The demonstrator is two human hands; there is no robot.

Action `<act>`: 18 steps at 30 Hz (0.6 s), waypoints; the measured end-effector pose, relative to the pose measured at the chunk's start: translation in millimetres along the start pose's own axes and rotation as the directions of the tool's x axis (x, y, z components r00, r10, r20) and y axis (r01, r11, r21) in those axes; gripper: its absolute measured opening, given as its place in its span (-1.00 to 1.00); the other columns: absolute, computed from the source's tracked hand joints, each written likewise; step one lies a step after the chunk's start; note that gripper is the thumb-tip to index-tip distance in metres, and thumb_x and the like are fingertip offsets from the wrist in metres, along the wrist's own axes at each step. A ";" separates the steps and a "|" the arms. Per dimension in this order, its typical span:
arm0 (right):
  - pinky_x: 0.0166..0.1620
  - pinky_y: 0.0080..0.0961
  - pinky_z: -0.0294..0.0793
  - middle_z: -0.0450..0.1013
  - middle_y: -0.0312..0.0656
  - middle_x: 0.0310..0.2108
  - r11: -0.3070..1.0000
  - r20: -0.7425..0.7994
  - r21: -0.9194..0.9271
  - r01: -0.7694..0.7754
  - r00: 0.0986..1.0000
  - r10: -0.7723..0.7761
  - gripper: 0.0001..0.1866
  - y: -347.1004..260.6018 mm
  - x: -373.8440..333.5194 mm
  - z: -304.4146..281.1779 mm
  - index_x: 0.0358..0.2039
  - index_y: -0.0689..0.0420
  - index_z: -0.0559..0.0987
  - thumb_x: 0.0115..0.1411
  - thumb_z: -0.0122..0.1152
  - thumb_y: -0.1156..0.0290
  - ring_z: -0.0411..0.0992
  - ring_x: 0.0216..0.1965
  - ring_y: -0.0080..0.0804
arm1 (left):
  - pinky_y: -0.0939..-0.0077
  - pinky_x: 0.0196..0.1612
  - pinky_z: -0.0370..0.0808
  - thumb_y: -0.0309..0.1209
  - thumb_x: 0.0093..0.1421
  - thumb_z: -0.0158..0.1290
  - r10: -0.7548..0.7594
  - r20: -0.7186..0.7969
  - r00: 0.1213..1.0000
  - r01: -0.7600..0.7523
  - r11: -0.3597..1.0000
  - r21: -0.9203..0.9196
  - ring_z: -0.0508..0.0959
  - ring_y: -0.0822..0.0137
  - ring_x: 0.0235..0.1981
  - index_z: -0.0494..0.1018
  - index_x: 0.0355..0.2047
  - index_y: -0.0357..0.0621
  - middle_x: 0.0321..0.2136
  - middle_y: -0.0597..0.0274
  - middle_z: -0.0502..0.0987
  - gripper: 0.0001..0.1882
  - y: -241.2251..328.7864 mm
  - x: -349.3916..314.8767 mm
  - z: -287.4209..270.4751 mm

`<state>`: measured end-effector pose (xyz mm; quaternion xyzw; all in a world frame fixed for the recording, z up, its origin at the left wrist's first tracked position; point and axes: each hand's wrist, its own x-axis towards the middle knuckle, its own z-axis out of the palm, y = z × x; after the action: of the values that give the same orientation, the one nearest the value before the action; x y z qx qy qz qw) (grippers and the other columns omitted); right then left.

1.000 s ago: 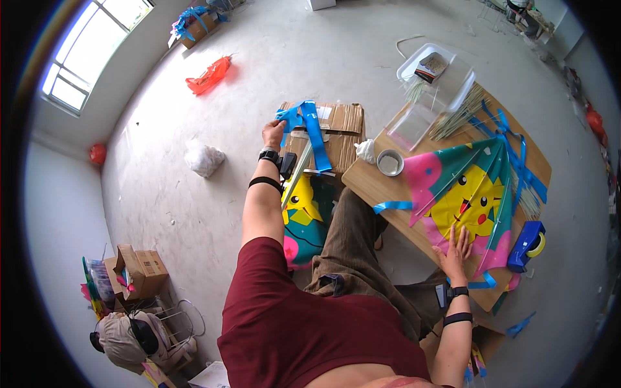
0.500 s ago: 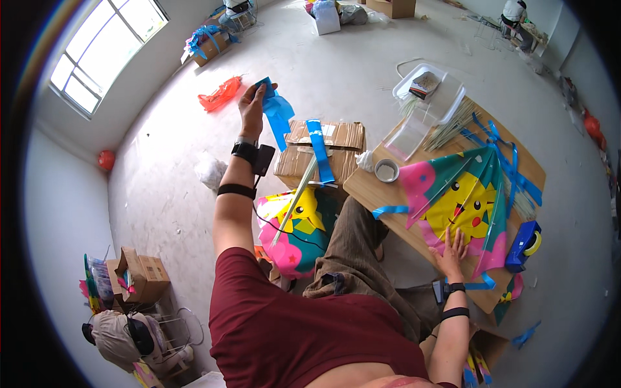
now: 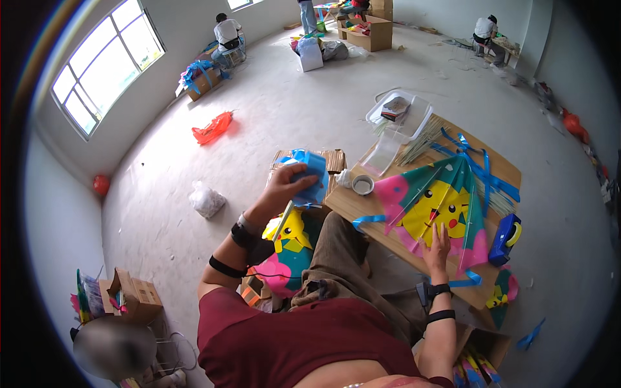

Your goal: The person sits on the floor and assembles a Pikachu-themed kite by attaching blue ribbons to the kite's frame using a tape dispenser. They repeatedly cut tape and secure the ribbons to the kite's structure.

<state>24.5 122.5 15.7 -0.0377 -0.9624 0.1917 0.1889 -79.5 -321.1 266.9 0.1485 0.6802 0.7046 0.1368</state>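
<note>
Head-worn fisheye, looking down, table (image 3: 352, 204) close below

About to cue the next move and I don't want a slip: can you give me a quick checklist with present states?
1. Left hand gripping the blue strip: ok.
2. Strip held as a single layer: cannot tell; the fingers cover part of it.
3. Right hand at the kite: ok, fingers spread over its lower part.
4. Kite laid out on the table, picture up: ok.
5. Tape dispenser apart from the kite: cannot tell; they nearly meet.
6. Table free of other items: not ok; sticks and a cup sit on it.
</note>
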 end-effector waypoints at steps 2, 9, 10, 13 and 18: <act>0.31 -0.11 0.20 0.28 0.14 0.26 0.953 -0.032 0.303 0.012 0.999 -0.003 -0.35 -51.2 11.0 -37.8 0.27 0.22 0.35 0.32 0.18 0.06 0.26 0.27 0.06 | 0.66 -0.21 0.61 -0.41 0.29 0.18 -0.090 0.040 0.995 0.086 0.992 0.088 0.62 0.52 -0.28 0.46 -0.04 -0.32 -0.25 0.27 0.61 -0.69 -13.0 -12.4 25.0; 0.32 -0.36 0.25 0.44 -0.08 0.15 0.282 0.294 0.939 -0.199 0.890 -0.349 -0.39 -159.4 -5.8 -112.7 0.20 0.34 0.40 0.48 -0.15 0.01 0.36 0.23 -0.30 | 0.55 -0.04 0.50 -0.42 0.19 0.29 -0.123 0.297 0.947 0.099 0.991 0.094 0.51 0.55 -0.13 0.43 0.05 -0.35 -0.16 0.32 0.56 -0.53 -31.7 -32.4 97.6; 0.34 -0.35 0.21 0.39 -0.04 0.20 0.271 0.320 0.937 -0.222 0.855 -0.408 -0.28 -165.9 -9.3 -116.9 0.24 0.33 0.36 0.46 -0.26 -0.11 0.31 0.27 -0.28 | 0.56 -0.04 0.50 -0.42 0.19 0.29 -0.113 0.322 0.940 0.077 0.989 0.124 0.51 0.56 -0.13 0.43 0.05 -0.34 -0.16 0.32 0.56 -0.53 -32.6 -35.0 103.0; 0.37 -0.31 0.16 0.32 -0.07 0.26 0.237 0.495 0.868 -0.437 0.800 -0.339 -0.20 -143.1 -37.8 -84.2 0.33 0.28 0.23 0.43 -0.33 -0.20 0.26 0.31 -0.29 | 0.57 -0.03 0.50 -0.40 0.20 0.28 -0.067 0.435 0.898 0.029 0.995 0.095 0.50 0.57 -0.12 0.42 0.10 -0.27 -0.14 0.33 0.56 -0.51 -29.3 -39.1 121.1; 0.39 -0.23 0.11 0.14 -0.13 0.37 -0.067 0.589 0.758 -0.648 0.725 -0.357 -0.04 -156.2 -53.2 -81.9 0.44 0.16 -0.03 0.32 -0.40 -0.39 0.15 0.37 -0.30 | 0.55 -0.01 0.52 -0.40 0.22 0.27 -0.060 0.580 0.812 -0.001 0.995 0.104 0.53 0.57 -0.10 0.38 0.15 -0.22 -0.10 0.31 0.58 -0.47 -41.5 -44.9 131.9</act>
<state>104.7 -0.4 127.0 0.0615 -0.4882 0.8418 -0.2220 13.5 -216.2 228.4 0.3530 0.6420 0.5886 0.3417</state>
